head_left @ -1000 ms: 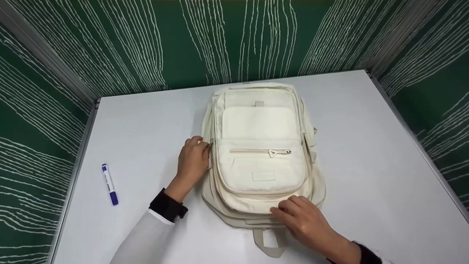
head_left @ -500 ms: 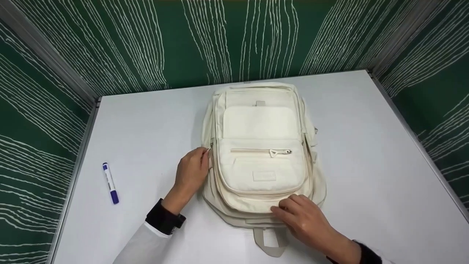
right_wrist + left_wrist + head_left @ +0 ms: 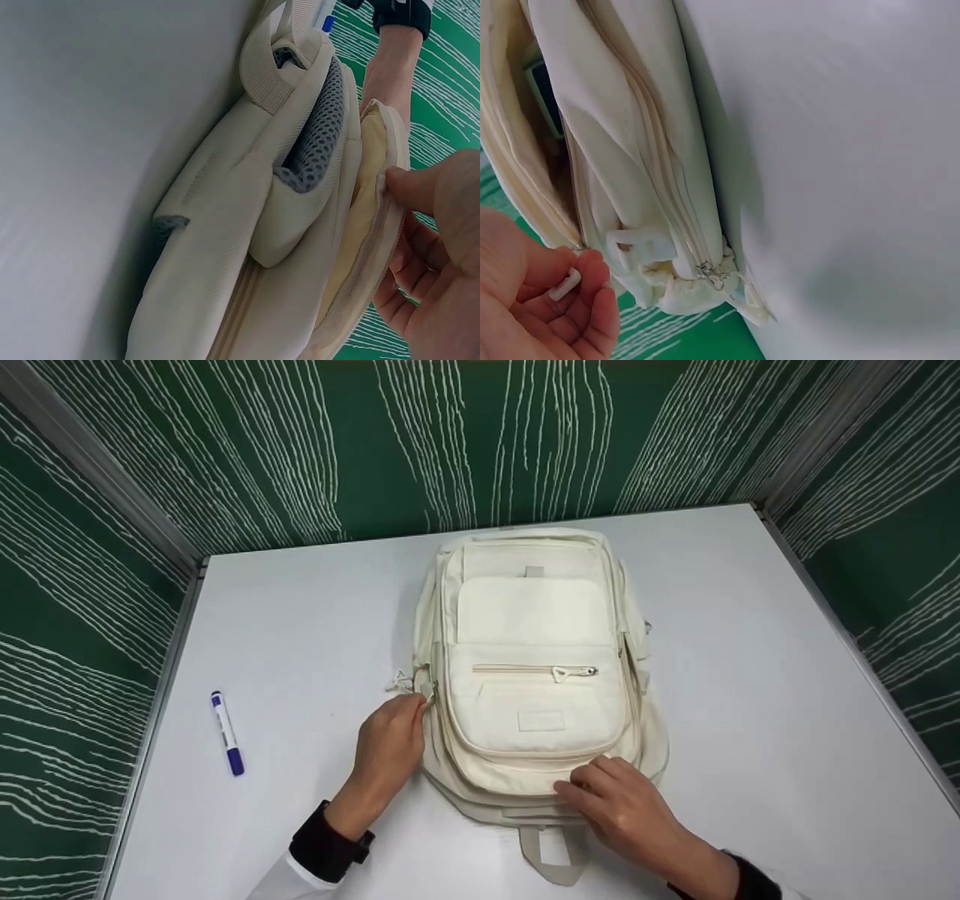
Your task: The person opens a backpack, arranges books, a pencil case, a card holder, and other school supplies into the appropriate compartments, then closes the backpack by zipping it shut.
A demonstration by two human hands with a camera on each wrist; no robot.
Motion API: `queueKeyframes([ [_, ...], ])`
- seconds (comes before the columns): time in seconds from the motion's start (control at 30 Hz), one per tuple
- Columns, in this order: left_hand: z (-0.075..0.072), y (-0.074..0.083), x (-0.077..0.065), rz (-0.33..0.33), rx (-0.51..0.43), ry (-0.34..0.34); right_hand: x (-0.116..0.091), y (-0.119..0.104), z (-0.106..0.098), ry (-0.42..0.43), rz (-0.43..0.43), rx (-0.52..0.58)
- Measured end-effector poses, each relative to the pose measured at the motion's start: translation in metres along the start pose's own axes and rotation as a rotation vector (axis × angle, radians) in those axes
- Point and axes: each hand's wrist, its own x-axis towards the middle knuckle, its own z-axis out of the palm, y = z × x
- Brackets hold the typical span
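A cream backpack (image 3: 536, 611) lies front side up on a white table, its top handle (image 3: 553, 862) toward me. At the bag's left side, my left hand (image 3: 390, 742) pinches a zipper pull (image 3: 565, 285), with thumb and fingers curled around the white tab. My right hand (image 3: 622, 810) holds the near rim of the front compartment, thumb on the zippered edge (image 3: 382, 202) in the right wrist view. That compartment gapes, showing yellowish lining (image 3: 367, 161). Inside it, the left wrist view shows a dark object with a pale green edge (image 3: 546, 94), mostly hidden.
A white marker with a purple cap (image 3: 227, 733) lies on the table (image 3: 300, 615) at the left. Another zipper pull (image 3: 400, 682) hangs off the bag's left side. Green panels with white wavy lines (image 3: 405, 442) stand around the table's back and sides.
My left hand has slid toward me along the bag's left side, and a zipper pull beyond it has come into sight. The right hand has stayed on the rim.
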Motion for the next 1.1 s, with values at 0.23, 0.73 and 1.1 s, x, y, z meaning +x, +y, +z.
queueKeyframes([
  [0.23, -0.006, 0.011, -0.02, 0.062, 0.061, 0.003, 0.002, -0.001, 0.0, -0.019, 0.017, 0.001],
  [0.73, -0.011, 0.042, -0.05, 0.005, 0.022, -0.095, 0.001, -0.003, 0.002, -0.045, 0.054, -0.017],
  [1.1, -0.008, 0.067, -0.072, 0.015, -0.035, -0.134, -0.001, -0.001, 0.006, -0.015, 0.04, 0.007],
])
